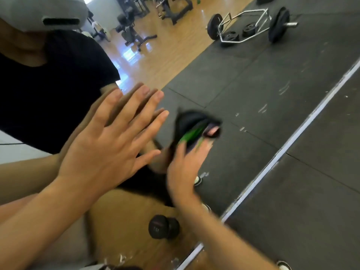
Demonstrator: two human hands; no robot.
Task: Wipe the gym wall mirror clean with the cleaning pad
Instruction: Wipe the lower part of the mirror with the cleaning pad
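Right hand (185, 168) presses the cleaning pad (194, 127) (blurred) on the mirror (253, 84).

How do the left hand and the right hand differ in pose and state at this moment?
The left hand lies flat on the mirror, fingers straight and spread, holding nothing; the right hand presses the black and green cleaning pad against the glass. The left hand is sharp; the right hand and pad are motion-blurred. Both are bare and meet their reflections at the mirror.
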